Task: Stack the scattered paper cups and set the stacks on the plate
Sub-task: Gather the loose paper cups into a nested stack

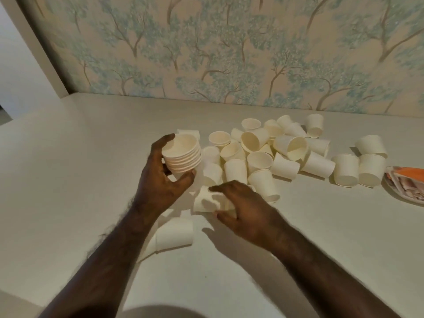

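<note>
Above the table, left hand [160, 180] grips a cup stack [182, 154]; right hand [243, 210] pinches one cup [205, 200].

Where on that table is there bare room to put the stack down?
Bare table spreads left of the left hand and its stack, back to the wall. More lies near right, below the plate. The middle is crowded with loose cups; the right hand grips one.

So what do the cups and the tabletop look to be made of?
Cups: thin paper, matte cream, with rolled rims showing on the stack held by the left hand. Tabletop: smooth off-white, probably laminate; it shows soft shadows and no grain.
</note>
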{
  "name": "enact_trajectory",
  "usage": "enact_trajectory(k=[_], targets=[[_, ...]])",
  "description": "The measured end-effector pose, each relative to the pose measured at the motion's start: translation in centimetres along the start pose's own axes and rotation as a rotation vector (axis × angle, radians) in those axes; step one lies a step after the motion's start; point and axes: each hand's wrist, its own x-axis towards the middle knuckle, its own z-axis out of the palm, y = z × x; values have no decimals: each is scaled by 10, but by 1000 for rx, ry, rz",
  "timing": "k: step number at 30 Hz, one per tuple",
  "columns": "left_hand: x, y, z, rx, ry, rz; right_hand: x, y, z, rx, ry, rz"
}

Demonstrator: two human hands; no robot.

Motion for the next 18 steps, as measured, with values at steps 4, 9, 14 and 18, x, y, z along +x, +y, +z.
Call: enact_trajectory(k=[4, 9, 14, 18], targets=[[19, -22, -22, 0, -17, 6, 20, -40, 44, -140, -147, -143], [27, -39, -27, -35, -36, -8, 40, -66, 75, -376, -222, -223], [32, -49, -27, -88, -63, -7, 50, -72, 69, -343, -231, -142], [36, -54, -23, -106, -65, -13, 52, -67, 54, -343, -142, -53]])
